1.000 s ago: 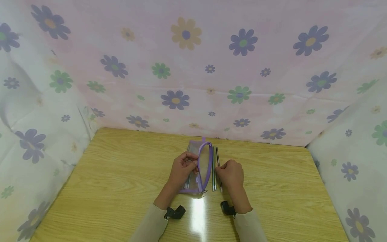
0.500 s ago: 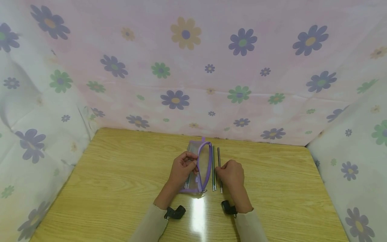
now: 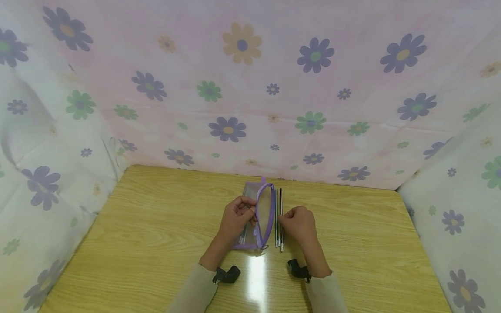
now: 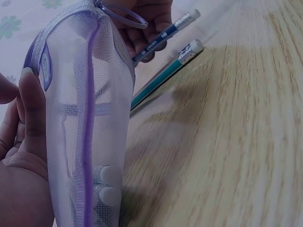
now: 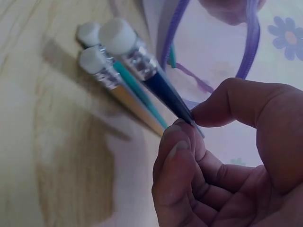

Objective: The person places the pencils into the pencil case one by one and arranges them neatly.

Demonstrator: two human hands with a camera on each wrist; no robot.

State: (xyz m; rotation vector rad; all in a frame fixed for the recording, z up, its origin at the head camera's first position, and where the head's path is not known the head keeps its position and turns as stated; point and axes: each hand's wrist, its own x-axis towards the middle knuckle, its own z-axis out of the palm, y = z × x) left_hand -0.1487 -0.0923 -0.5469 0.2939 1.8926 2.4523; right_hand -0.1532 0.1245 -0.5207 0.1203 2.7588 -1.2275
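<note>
A translucent mesh pencil case (image 3: pixel 251 191) with purple zip edging lies in the middle of the table, its zip opening spread apart. My left hand (image 3: pixel 236 217) pinches the left edge of that opening. White eraser ends (image 4: pixel 108 184) show through the mesh. Between thumb and fingertips, my right hand (image 3: pixel 299 222) pinches a dark blue pencil (image 5: pixel 163 90), its eraser end raised towards me. Just beside it, on the table, lie a teal pencil (image 5: pixel 130 80) and a yellow-orange pencil (image 5: pixel 127 100), both with white erasers. Their far ends are hidden in the right wrist view.
The wood-grain table (image 3: pixel 156 226) meets a flowered cloth (image 3: pixel 274 108) at the back, with more cloth at both sides. A dark wrist camera (image 3: pixel 227 275) sits on the left wrist, another camera (image 3: pixel 298 268) on the right.
The dark pencil in my right hand first shifted slightly right, then left, and is now close beside the other pencils. My left hand and the case have stayed put.
</note>
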